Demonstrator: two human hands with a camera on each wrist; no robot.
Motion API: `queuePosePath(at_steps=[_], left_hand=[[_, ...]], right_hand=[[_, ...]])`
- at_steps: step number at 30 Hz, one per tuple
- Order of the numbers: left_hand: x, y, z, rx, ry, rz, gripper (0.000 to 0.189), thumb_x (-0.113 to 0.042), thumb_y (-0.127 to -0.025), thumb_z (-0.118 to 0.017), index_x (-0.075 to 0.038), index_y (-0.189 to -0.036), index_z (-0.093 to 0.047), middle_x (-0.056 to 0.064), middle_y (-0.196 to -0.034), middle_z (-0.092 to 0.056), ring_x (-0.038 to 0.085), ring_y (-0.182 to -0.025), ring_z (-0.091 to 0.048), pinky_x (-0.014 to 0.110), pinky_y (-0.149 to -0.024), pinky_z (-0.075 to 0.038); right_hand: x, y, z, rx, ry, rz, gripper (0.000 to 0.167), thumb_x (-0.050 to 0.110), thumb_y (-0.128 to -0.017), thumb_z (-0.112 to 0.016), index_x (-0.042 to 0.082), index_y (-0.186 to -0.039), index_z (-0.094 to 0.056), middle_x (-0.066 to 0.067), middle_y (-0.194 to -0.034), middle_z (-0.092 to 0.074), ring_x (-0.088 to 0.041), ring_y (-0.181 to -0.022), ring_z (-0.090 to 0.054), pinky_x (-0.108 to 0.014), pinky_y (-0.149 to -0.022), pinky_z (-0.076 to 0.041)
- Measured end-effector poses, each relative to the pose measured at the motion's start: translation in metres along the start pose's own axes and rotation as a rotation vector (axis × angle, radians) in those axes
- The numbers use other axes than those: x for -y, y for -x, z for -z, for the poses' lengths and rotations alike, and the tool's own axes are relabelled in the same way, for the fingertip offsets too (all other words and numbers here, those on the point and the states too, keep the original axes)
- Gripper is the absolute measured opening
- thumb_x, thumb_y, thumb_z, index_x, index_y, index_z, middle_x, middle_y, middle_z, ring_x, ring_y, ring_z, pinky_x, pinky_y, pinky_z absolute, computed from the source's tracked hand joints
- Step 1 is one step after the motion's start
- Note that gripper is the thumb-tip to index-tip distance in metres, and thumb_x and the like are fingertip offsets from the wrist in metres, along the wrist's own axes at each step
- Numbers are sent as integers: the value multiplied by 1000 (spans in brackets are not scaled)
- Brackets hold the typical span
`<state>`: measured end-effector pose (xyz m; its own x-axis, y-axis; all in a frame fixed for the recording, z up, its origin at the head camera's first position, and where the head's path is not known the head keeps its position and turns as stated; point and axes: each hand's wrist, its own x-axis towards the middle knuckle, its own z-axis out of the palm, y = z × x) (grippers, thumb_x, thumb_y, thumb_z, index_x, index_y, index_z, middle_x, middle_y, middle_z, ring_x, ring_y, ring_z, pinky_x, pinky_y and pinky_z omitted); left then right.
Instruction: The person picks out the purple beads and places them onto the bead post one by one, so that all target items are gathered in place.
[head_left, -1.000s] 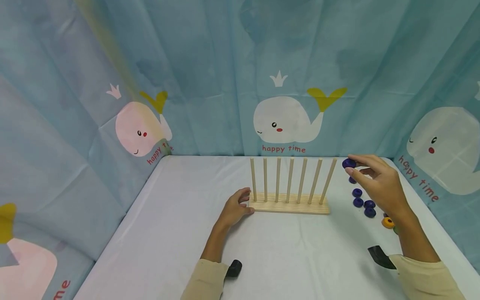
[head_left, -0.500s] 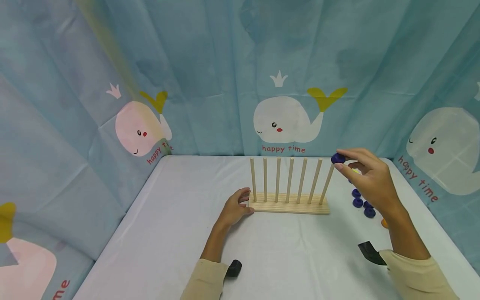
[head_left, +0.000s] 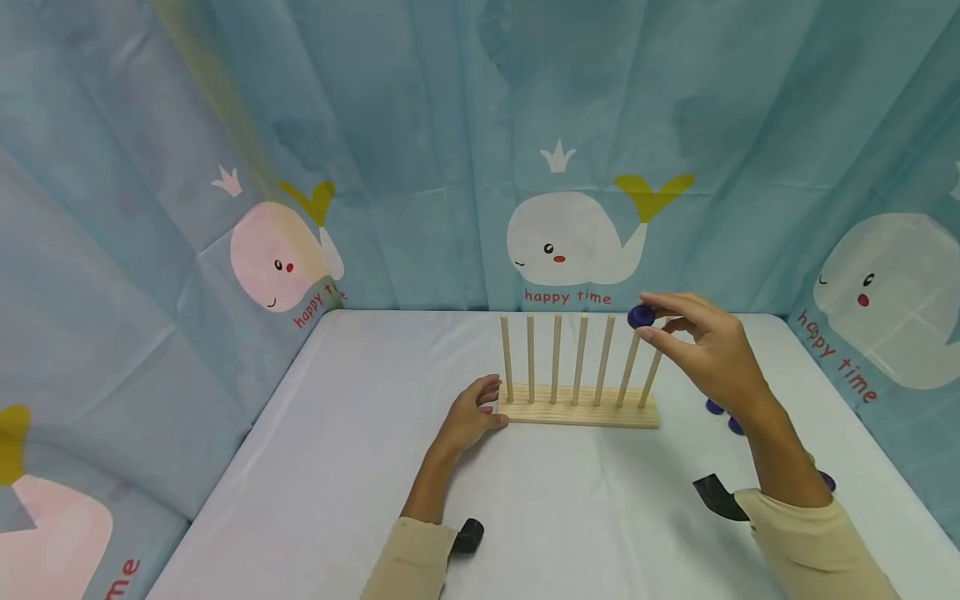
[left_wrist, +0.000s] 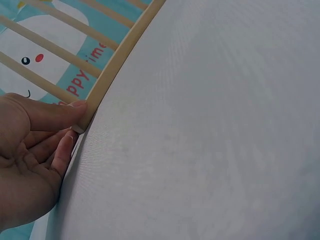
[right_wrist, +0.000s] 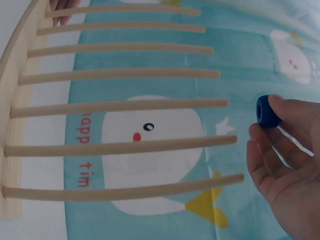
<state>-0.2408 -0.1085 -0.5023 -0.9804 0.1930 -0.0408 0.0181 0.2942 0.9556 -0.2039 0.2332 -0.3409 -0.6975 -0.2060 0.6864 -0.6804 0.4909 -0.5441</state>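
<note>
A wooden peg rack (head_left: 577, 414) with several upright bare pegs stands on the white-covered table in the head view. My left hand (head_left: 465, 421) holds the left end of its base, thumb and fingers at the corner, as the left wrist view shows on the base (left_wrist: 120, 57). Between thumb and fingertips of my right hand (head_left: 712, 358) is a dark blue bead (head_left: 641, 316). It is held up near the tops of the rightmost pegs. In the right wrist view the bead (right_wrist: 268, 112) is apart from the peg tips, its hole facing them.
To the right of the rack lie more dark blue beads (head_left: 737, 426), partly hidden by my right arm. Another dark bead (head_left: 828, 481) shows beside the right forearm. A blue curtain (head_left: 420, 167) with printed whales hangs behind and along the sides of the table.
My right hand has carried the blue bead leftward and slightly up, from right of the rack to over the second peg from the right. The left hand and rack have stayed put.
</note>
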Motion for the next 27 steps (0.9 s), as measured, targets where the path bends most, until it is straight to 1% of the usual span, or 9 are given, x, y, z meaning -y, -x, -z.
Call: queuePosePath(at_steps=[5,8,11,14,17,23,27], left_hand=[[0,0,0,-4,-7,-1,78,8,-87,-79,-5,-157,-48,15,-156,-56,33,-142,-55,46,-118,-50],[0,0,0,-4,-6,-3,78,8,-87,-79,-5,-157,-48,15,-156,-56,33,-142,-55,46,-118,-50],[1,0,1,-3,-7,-10,77,8,-87,-79,-4,-157,-48,15,-155,-56,34,-142,-55,46,-117,-51],[2,-1,0,-1,-5,-17,77,7,-87,-79,-4,-157,-48,16,-155,-56,34,-142,-55,47,-117,-50],[4,-1,0,3,2,-21,77,6,-87,-79,-4,-157,-47,16,-155,-55,35,-142,-54,48,-118,-49],[7,-2,0,10,17,-21,77,6,-87,-79,-4,-157,-47,17,-156,-54,36,-143,-52,50,-120,-48],[7,-3,0,5,10,-15,77,6,-88,-79,-5,-157,-47,16,-155,-55,35,-143,-53,49,-120,-47]], right_hand=[[6,-6,-8,28,-35,-10,52,-12,-88,-78,2,-137,-70,-10,-121,-73,0,-106,-65,-5,-85,-54],[9,-8,-12,55,-43,-38,47,-6,-92,-78,5,-137,-70,-8,-123,-73,0,-107,-64,-6,-87,-54],[11,-11,-17,72,-54,-54,43,-2,-94,-78,7,-135,-72,-6,-123,-72,-2,-106,-65,-7,-86,-55],[11,-14,-24,77,-85,-41,41,-4,-93,-77,6,-133,-73,-5,-122,-72,-6,-102,-67,-8,-84,-56],[13,-16,-30,76,-115,-29,41,-5,-93,-77,4,-133,-73,-7,-123,-72,-8,-101,-67,-9,-83,-56],[17,-21,-42,88,-146,-34,39,-4,-94,-76,3,-132,-73,-8,-126,-71,-8,-110,-63,-11,-92,-56],[18,-24,-50,94,-158,-27,39,-3,-94,-77,5,-132,-73,-8,-126,-71,-11,-109,-64,-12,-94,-56]])
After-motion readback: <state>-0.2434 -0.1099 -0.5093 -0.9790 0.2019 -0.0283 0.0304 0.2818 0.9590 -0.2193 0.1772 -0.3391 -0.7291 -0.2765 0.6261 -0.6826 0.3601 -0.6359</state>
